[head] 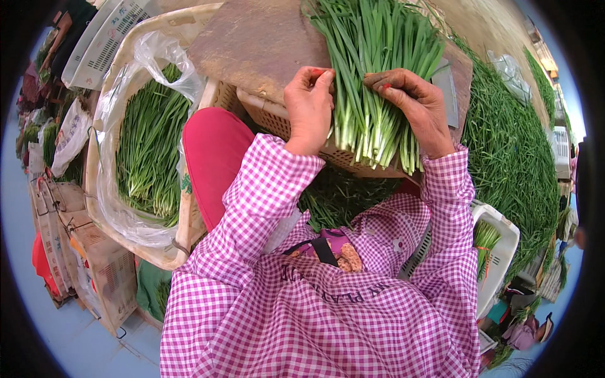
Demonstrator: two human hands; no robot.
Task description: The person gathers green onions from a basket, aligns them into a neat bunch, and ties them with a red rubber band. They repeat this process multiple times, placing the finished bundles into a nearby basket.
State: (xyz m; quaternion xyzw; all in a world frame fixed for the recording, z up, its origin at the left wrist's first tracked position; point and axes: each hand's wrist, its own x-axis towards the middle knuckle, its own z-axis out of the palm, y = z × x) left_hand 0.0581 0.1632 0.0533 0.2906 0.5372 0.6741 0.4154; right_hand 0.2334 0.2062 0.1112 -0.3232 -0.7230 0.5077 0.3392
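Observation:
A thick bundle of green chives point(373, 61) lies on a worn wooden board point(264, 42), its pale stem ends hanging over the near edge. My left hand point(309, 106) is at the bundle's left side, thumb and forefinger pinched together; whether a stem is between them cannot be told. My right hand point(416, 101) rests against the stems on the right, fingers pinched close to the chives, and its hold is unclear. Something red shows at the fingertips of both hands. A flat metal piece point(445, 90) lies on the board just beyond my right hand.
To the left, a plastic crate point(94, 184) lined with clear film holds chives. A large heap of loose greens point(510, 156) spreads at the right, above a white crate point(508, 236) with a tied bunch. A perforated crate point(269, 115) supports the board. More crates point(106, 279) stand lower left.

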